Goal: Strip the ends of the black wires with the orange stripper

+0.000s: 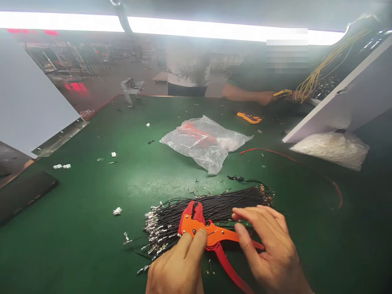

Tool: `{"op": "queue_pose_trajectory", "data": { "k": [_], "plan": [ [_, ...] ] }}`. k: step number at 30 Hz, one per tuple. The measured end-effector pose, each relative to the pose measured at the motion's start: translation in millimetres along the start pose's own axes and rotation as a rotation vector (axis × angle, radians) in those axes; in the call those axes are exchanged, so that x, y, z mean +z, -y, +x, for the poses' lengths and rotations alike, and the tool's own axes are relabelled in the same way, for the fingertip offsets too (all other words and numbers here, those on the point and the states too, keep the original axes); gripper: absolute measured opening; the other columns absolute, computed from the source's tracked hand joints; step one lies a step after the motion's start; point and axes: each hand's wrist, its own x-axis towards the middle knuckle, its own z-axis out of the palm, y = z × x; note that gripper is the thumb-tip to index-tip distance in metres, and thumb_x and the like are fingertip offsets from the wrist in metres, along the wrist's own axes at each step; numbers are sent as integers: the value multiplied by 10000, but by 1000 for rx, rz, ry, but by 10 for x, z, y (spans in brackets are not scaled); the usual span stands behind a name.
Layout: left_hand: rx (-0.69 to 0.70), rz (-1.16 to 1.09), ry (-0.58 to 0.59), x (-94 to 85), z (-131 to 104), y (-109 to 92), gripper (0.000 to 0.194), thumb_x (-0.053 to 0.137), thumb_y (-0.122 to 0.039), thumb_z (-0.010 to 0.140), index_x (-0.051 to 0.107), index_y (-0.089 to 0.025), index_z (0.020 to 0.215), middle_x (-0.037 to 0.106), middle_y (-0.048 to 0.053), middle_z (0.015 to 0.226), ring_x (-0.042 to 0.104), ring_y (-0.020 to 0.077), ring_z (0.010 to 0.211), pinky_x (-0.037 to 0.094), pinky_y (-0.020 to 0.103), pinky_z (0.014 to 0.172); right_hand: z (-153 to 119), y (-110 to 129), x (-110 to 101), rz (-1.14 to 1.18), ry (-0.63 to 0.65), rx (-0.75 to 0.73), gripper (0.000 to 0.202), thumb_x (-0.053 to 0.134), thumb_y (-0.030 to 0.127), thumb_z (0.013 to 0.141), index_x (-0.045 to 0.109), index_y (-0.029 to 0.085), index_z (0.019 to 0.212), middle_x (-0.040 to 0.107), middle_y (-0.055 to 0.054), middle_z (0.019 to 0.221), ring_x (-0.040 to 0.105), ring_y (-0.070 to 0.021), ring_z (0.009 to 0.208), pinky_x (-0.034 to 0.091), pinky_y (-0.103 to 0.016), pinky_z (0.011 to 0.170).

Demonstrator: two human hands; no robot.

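Observation:
An orange and red wire stripper [212,234] lies over a bundle of black wires [226,204], its jaws pointing away from me. My left hand [177,263] is closed at the tool's head, with bent fingers pressed against its orange body. Beside the handles is my right hand [269,249], fingers stretched and thumb apart, the thumb by the orange handle. Whether that thumb touches the handle I cannot tell. Silvery metal terminals [154,230] cap the wires' left ends, and bare copper shows at the right ends. Part of the bundle is hidden under the tool and my hands.
A clear plastic bag [202,141] with red and white contents lies mid-table. Behind it are a yellow tool [249,118] and a red wire [294,157]. A bag of white pieces [333,149] sits right; a dark phone-like slab [27,194], left. A person's hand [266,98] works opposite.

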Motion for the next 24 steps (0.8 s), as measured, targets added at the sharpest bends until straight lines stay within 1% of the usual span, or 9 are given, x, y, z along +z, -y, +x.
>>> {"op": "queue_pose_trajectory", "data": {
  "k": [2,5,7,10,15,18,21,22,24],
  "plan": [
    [-22,-3,-29,-11,8,54,352,465,15,865,566,-137,1166,775,61,848,736,125,604,565,172,575,-20,42,15,-2,111,-41,219,578,233,923,583,136,1120,712,-83,900,662,-232,820,448,-402,815],
    [-51,-33,-51,-57,43,128,292,450,-25,923,551,-128,1177,764,55,828,713,102,603,539,152,558,-84,128,74,-61,207,-88,478,711,462,811,586,128,1129,704,-130,907,676,-269,738,538,-382,618],
    [-65,-37,-62,-95,67,150,272,466,-58,943,569,-157,1176,732,-9,731,651,76,508,507,135,503,-143,173,117,-155,217,-117,681,789,549,692,588,102,1165,715,-171,934,706,-303,746,595,-407,584],
    [-145,-49,-87,-127,76,132,270,504,-78,942,608,-210,1153,695,-64,656,575,57,431,474,127,466,-219,193,155,-314,212,-182,814,771,618,642,585,39,1183,730,-230,936,743,-357,773,647,-466,608],
    [-355,-186,-161,-148,82,47,218,508,-150,964,630,-251,1112,768,-36,809,659,68,558,516,142,556,-238,152,147,-452,177,-202,702,621,570,742,577,-1,1147,727,-260,875,758,-368,729,663,-470,552],
    [-559,-215,-93,-207,158,-35,182,463,-244,992,604,-285,1100,769,-47,782,662,95,520,536,178,528,-237,139,145,-418,179,-196,531,594,427,773,589,16,1109,716,-233,855,746,-339,702,656,-457,532],
    [-767,-255,-40,-248,246,-128,225,360,-295,1020,552,-290,1137,808,20,979,782,179,829,616,282,695,-246,137,150,-322,186,-135,475,631,361,781,595,33,1123,712,-209,880,736,-327,718,657,-470,552],
    [-799,-265,-39,-247,261,-149,242,337,-297,1023,534,-282,1163,801,55,1053,776,206,941,622,328,767,-244,130,143,-278,184,-104,465,630,362,807,599,36,1137,715,-204,894,737,-326,737,661,-472,571],
    [-804,-265,-39,-224,257,-162,249,333,-309,1025,509,-265,1196,793,95,1086,768,230,985,623,359,793,-221,100,95,-169,173,-22,426,595,369,876,622,51,1159,730,-195,930,746,-325,795,668,-472,626]
  ]
}}
